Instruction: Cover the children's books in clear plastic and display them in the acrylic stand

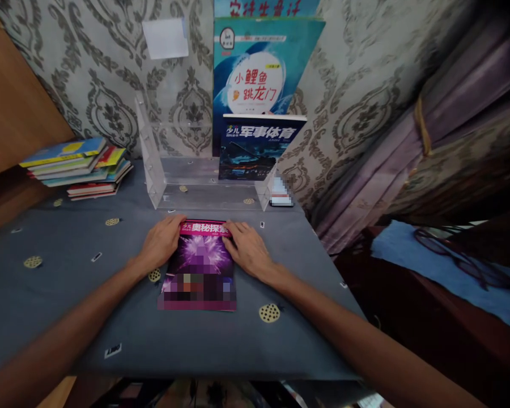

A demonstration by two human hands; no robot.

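A magazine with a pink and purple cover (199, 266) lies flat on the grey tablecloth (68, 272) in front of me. My left hand (161, 241) rests on its upper left corner, fingers curled over the edge. My right hand (249, 246) lies on its upper right corner, fingers flat and pressing on the cover. Just behind the magazine stands a clear acrylic book rack (153, 164). In the rack a dark blue book (257, 147) leans upright, with a taller teal book (259, 68) behind it.
A stack of several colourful books (79, 167) lies at the table's far left. A small white card (281, 195) sits beside the rack's right end. Patterned wallpaper is behind, a purple curtain (408, 147) to the right, and a blue cloth (450, 272) on a dark surface beyond the table's right edge.
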